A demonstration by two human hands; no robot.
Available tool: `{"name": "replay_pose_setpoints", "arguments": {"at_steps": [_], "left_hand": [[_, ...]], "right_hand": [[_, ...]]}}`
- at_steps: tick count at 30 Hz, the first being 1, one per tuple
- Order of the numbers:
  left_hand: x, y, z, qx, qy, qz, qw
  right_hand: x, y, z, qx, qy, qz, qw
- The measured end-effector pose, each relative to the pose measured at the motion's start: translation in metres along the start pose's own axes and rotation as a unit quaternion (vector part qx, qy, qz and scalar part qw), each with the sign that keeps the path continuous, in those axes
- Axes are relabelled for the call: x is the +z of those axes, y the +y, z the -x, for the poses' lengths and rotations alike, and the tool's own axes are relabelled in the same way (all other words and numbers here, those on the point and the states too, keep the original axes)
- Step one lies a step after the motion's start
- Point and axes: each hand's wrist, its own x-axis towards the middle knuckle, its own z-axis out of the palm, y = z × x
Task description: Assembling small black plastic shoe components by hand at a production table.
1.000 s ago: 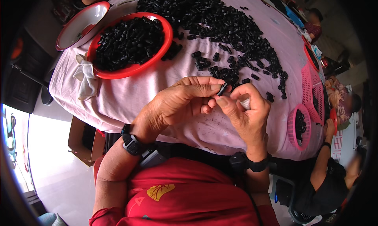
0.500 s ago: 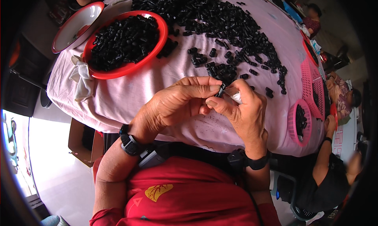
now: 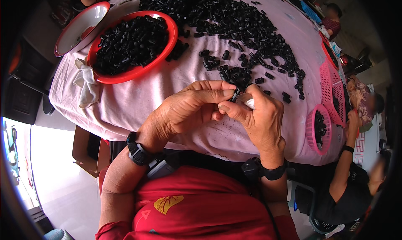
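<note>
My left hand pinches a small black cylindrical part between thumb and fingertips. In my right hand is a thin flat blade with a white wrapped end, held between thumb and bent forefinger. The blade's edge meets or nearly meets the part; fingers hide the exact contact. Just beyond my fingertips lies a small cluster of the same black parts, and a large heap of them spreads across the far table.
A red basin full of black parts stands at left, beside a white enamel basin and a crumpled white glove. Pink baskets line the right edge of the pink tablecloth. Co-workers sit at right, one in black.
My hands stay in place; the blade has tilted slightly and shifted a little toward the part. At right, a co-worker's arm has moved upward.
</note>
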Motion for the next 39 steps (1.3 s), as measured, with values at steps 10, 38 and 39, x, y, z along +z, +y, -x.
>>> {"name": "replay_pose_setpoints", "arguments": {"at_steps": [10,38,39], "left_hand": [[-0.003,-0.002,0.000,0.012,-0.014,0.007,1.000],[-0.072,0.113,0.052,0.350,0.200,0.158,0.901],[-0.065,0.114,0.051,0.345,0.198,0.159,0.904]], "right_hand": [[0.003,0.003,0.002,-0.002,0.000,0.009,1.000],[0.003,-0.003,-0.001,-0.045,-0.013,-0.071,0.996],[0.002,-0.003,-0.002,-0.041,-0.009,-0.067,0.997]]}}
